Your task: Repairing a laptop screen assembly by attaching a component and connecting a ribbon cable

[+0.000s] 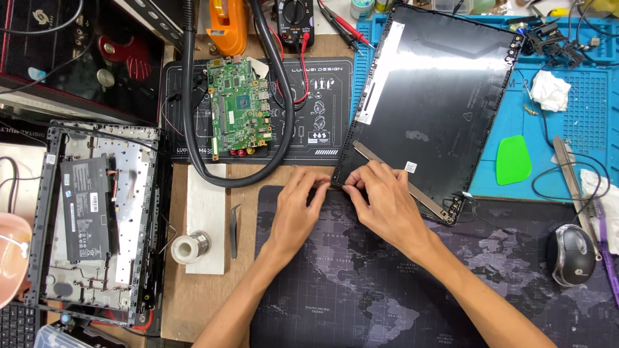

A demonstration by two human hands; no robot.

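Note:
A black laptop lid panel (445,90) lies tilted across the blue mat and the dark map-print mat (361,283). My left hand (298,209) and my right hand (382,203) meet at the panel's lower left corner, fingertips pinching its edge near a metal hinge bracket (403,180). Whatever small part sits between the fingertips is hidden. A green circuit board (238,106) rests on a black mat further back.
An opened laptop base (97,219) with a battery lies at the left. Tweezers (235,231) and a solder spool (190,247) sit near my left forearm. A green pry pick (514,159), a mouse (572,253), a multimeter (295,19) and a thick black hose (190,122) surround the work.

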